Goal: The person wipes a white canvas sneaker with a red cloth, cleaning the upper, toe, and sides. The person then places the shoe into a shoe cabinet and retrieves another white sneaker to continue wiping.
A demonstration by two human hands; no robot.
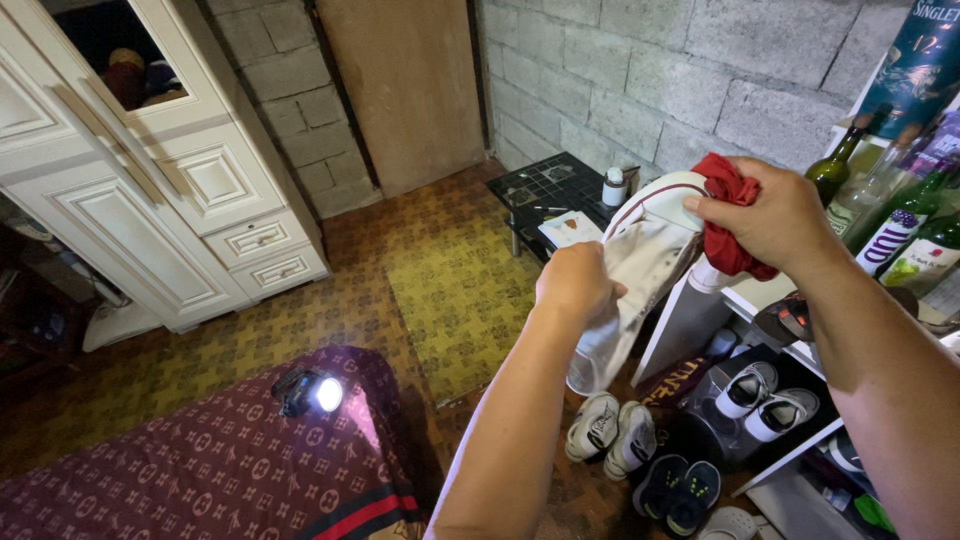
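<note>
My left hand grips a white sneaker around its middle, sole turned away, toe pointing up. My right hand holds a bunched red cloth pressed against the shoe's upper toe end. Both hands are raised in front of a white shelf unit at the right.
Several pairs of shoes sit on the floor and low shelf below. Wine bottles stand on the shelf at right. A small dark table stands by the block wall, a white wardrobe at left, and a lit lamp on a patterned bedcover.
</note>
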